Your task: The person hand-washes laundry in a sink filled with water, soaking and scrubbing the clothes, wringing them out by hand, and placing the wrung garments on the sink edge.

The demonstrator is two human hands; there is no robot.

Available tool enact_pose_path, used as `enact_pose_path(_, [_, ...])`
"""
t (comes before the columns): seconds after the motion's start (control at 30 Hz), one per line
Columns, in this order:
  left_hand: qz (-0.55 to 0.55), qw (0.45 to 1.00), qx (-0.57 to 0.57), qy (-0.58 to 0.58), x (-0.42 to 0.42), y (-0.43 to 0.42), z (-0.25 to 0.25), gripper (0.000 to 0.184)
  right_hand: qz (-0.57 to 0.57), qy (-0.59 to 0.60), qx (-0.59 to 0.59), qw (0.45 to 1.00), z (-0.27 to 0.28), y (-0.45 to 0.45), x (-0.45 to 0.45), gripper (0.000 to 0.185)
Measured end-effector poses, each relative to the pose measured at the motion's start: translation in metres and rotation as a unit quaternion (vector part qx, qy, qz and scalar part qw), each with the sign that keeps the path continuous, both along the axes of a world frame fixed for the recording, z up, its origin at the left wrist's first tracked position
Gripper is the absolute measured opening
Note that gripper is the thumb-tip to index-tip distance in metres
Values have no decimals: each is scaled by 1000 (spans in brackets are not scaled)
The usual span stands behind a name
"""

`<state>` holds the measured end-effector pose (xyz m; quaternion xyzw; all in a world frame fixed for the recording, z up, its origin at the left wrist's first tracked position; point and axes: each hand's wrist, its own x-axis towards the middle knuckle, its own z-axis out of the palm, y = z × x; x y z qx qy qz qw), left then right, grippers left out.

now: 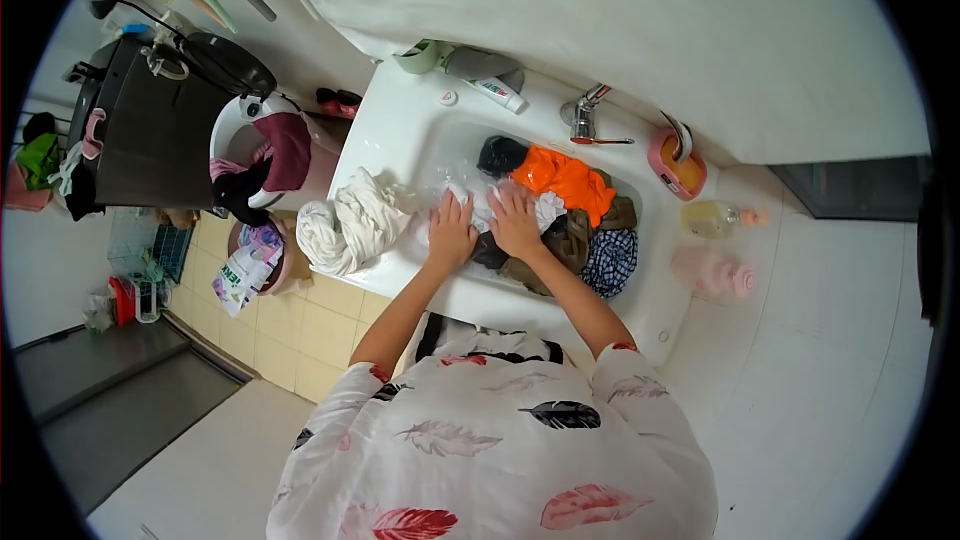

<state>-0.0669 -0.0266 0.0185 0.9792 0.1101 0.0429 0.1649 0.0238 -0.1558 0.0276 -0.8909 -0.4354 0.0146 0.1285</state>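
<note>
My left hand and right hand press side by side on the white cloth in the sink; whether my fingers pinch it, I can't tell. At 2 o'clock, the orange cloth lies close enough that dye might bleed. The white bundle at 9 o'clock could slip off the sink's edge if my left arm nudged it.

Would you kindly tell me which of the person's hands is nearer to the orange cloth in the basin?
Right. The right hand rests on white cloth, below and left of the orange cloth in the picture; the left hand lies farther left.
</note>
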Motion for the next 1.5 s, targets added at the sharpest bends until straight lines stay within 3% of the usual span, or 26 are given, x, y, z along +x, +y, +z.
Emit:
enact_pose_path(0.17, [0,998,25,55,25,4,-13,61,-4,71,-108,992,-17,19,23,45])
enact_pose_path(0.23, [-1,996,58,71,34,2,-19,62,-9,228,-133,965,-25,23,31,39])
enact_pose_path(0.27, [21,996,22,80,40,2,-21,62,56,161,-235,957,-36,26,37,34])
enact_pose_path(0.3, [43,995,-14,89,46,4,-28,63,59,159,-234,957,-30,32,42,34])
enact_pose_path(0.33, [45,995,-12,88,50,5,-37,63,-21,282,-219,934,-19,38,44,36])
enact_pose_path(0.37, [86,988,-100,85,54,5,-46,59,-101,399,-201,889,-8,41,45,38])
enact_pose_path(0.4, [125,971,-188,81,58,6,-51,55,-114,381,-161,903,-37,41,43,43])
enact_pose_path(0.43, [125,971,-188,80,66,10,-34,55,-114,380,-161,904,-46,40,39,43])
enact_pose_path(0.5, [-50,961,8,273,80,17,22,52,-262,346,-16,901,-56,37,29,38])
enact_pose_path(0.53, [-49,961,8,272,76,17,13,52,-261,345,-15,902,-79,33,28,38])
enact_pose_path(0.6, [-49,999,16,-19,57,24,-13,41,-144,217,-83,962,-127,28,25,27])
enact_pose_path(0.63, [-52,998,19,-19,49,28,-12,41,-146,217,-80,962,-103,30,22,27])
enact_pose_path(0.7, [-19,971,-232,-45,38,30,-3,34,-105,133,20,985,-17,35,19,20])
enact_pose_path(0.83, [-8,955,-291,-62,2,20,26,32,-89,99,149,980,14,16,16,25])
enact_pose_path(0.9, [86,921,-367,-99,-12,16,39,31,-120,302,201,924,31,-2,12,33])
enact_pose_path(1.03, [107,958,-236,-121,-23,15,40,43,-145,282,271,909,71,-18,-5,39])
enact_pose_path(1.07, [106,958,-237,-120,-21,15,41,43,-177,238,248,922,66,-20,-7,38])
enact_pose_path(1.1, [81,981,-150,-97,-15,15,42,45,-178,239,247,922,61,-19,-9,38])
enact_pose_path(1.13, [55,994,-62,-73,-10,15,43,48,-227,162,173,945,57,-17,-11,39])
enact_pose_path(1.17, [55,994,-62,-73,-6,15,40,48,-272,81,96,954,51,-14,-11,41])
enact_pose_path(1.2, [36,998,-35,-38,-2,14,32,52,-309,147,85,936,32,-8,-13,48])
enact_pose_path(1.23, [18,1000,-8,-2,0,13,25,56,-310,146,84,936,25,-1,-16,48])
enact_pose_path(1.3, [-13,1000,-11,3,4,14,12,55,-265,45,-32,963,15,13,-23,58])
enact_pose_path(1.33, [-42,999,-14,8,7,14,7,54,-248,65,-40,966,15,18,-25,62])
enact_pose_path(1.47, [-47,998,7,48,22,18,-19,52,-200,6,-84,976,-29,24,-15,55])
enact_pose_path(1.5, [-57,993,-52,86,28,21,-24,50,-169,-14,-72,983,-44,20,-7,51])
